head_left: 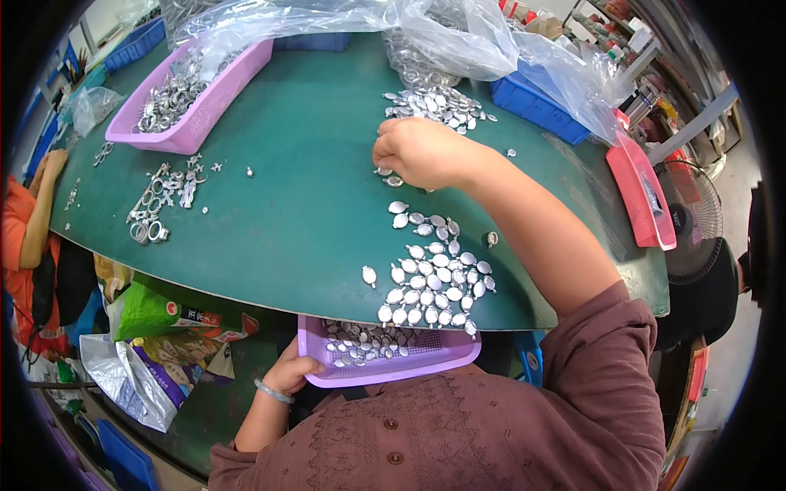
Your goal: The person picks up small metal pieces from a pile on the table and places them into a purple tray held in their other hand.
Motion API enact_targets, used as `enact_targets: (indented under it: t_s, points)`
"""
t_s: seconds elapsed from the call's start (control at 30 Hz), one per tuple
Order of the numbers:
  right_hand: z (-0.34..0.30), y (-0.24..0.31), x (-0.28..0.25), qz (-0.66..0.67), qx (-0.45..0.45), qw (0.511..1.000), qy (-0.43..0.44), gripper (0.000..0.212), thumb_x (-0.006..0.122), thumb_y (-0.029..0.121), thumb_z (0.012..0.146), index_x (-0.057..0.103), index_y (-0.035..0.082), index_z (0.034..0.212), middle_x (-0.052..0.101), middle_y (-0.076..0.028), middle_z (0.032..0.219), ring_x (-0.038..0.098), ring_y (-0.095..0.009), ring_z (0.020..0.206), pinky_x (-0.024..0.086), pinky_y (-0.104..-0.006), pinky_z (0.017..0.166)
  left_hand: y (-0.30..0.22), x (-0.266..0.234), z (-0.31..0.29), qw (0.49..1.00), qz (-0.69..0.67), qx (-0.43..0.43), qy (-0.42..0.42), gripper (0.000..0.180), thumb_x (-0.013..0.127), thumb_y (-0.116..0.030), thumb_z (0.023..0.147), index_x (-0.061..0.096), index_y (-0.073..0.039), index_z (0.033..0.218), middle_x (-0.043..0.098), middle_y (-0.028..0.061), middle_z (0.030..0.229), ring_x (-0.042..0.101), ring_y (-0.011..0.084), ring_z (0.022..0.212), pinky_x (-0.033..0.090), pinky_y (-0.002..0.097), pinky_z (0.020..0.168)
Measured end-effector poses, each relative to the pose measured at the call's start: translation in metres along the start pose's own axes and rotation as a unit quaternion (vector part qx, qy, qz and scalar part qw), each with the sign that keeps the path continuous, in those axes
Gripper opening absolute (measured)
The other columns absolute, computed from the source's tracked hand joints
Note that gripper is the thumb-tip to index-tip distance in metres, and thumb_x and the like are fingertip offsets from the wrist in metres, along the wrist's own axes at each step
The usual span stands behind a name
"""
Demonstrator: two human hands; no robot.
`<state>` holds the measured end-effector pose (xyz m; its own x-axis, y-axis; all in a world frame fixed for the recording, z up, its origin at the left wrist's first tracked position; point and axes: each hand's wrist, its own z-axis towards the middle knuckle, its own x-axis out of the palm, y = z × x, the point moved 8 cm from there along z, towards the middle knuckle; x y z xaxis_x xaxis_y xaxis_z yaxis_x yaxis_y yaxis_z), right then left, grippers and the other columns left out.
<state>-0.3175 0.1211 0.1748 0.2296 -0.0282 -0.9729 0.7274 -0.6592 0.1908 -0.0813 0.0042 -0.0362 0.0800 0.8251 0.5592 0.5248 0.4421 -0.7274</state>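
Observation:
My left hand [293, 370] grips the left end of a lilac plastic basket [393, 376] held against the table's near edge. Inside the basket lie many small oval silver metal pieces [368, 342]. Reaching across the green table, my right hand [422, 153] is closed, its fingers bent down just in front of a heap of similar pieces [434, 105]. A couple of oval pieces [394, 182] show beneath its fingers; what the fingers hold is hidden. Between that hand and the basket, oval pieces [434, 278] lie spread in a loose group, many of them flat.
A pink-purple basket [201, 123] of metal rings stands at the far left, with loose metal parts [155, 204] before it. Clear plastic bags [458, 41] and a blue bin [540, 106] line the far side. To the right are a red tray [639, 196] and a fan [692, 217]. Another person's arm [37, 217] rests at the left edge.

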Motion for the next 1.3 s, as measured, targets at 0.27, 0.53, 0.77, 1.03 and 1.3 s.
enact_targets:
  t_s: [0.27, 0.53, 0.77, 1.03, 1.3]
  points:
    - [-0.017, 0.007, 0.003, 0.024, -0.054, 0.998, -0.028, 0.019, 0.049, 0.004, 0.082, 0.061, 0.003, 0.097, 0.057, -0.013, 0.093, 0.056, -0.031, 0.088, 0.045, -0.037, 0.078, 0.004, -0.004, 0.0, 1.0, -0.001, -0.001, -0.002, 0.077, 0.056, -0.007, 0.054, 0.035, 0.005, 0.127, 0.053, 0.0143, 0.112, 0.054, 0.0245, 0.101, 0.043, 0.0329, 0.089]
    - [-0.039, 0.006, 0.003, 0.065, -0.062, 0.996, -0.022, 0.02, 0.047, 0.0, 0.082, 0.058, 0.001, 0.098, 0.057, -0.015, 0.094, 0.055, -0.032, 0.088, 0.045, -0.0374, 0.078, 0.009, -0.009, 0.0, 1.0, -0.001, 0.001, -0.003, 0.075, 0.055, -0.006, 0.055, 0.036, 0.005, 0.126, 0.054, 0.0149, 0.111, 0.054, 0.0255, 0.101, 0.043, 0.034, 0.089]
    - [-0.059, 0.017, 0.009, 0.126, -0.07, 0.989, 0.04, 0.023, 0.046, -0.001, 0.079, 0.057, 0.001, 0.099, 0.055, -0.015, 0.095, 0.054, -0.032, 0.09, 0.044, -0.0377, 0.079, 0.012, -0.013, -0.001, 1.0, -0.007, -0.003, -0.009, 0.072, 0.055, -0.006, 0.055, 0.037, 0.006, 0.123, 0.053, 0.0161, 0.111, 0.055, 0.0271, 0.1, 0.043, 0.0354, 0.089]
    - [-0.072, 0.028, 0.014, 0.117, -0.047, 0.991, 0.047, 0.03, 0.047, -0.002, 0.077, 0.057, 0.005, 0.105, 0.052, -0.013, 0.101, 0.054, -0.032, 0.095, 0.043, -0.0375, 0.081, 0.009, -0.01, -0.002, 1.0, -0.026, 0.0, -0.017, 0.071, 0.056, -0.006, 0.054, 0.039, 0.006, 0.122, 0.054, 0.0165, 0.108, 0.055, 0.0275, 0.099, 0.044, 0.0365, 0.088]
    - [-0.077, 0.035, 0.019, 0.119, -0.074, 0.99, 0.031, 0.024, 0.046, 0.0, 0.083, 0.056, 0.004, 0.104, 0.05, -0.013, 0.097, 0.053, -0.032, 0.089, 0.043, -0.038, 0.077, 0.009, -0.009, -0.001, 1.0, -0.023, 0.0, -0.007, 0.072, 0.057, -0.006, 0.054, 0.038, 0.007, 0.122, 0.054, 0.0174, 0.108, 0.056, 0.0281, 0.098, 0.044, 0.0366, 0.089]
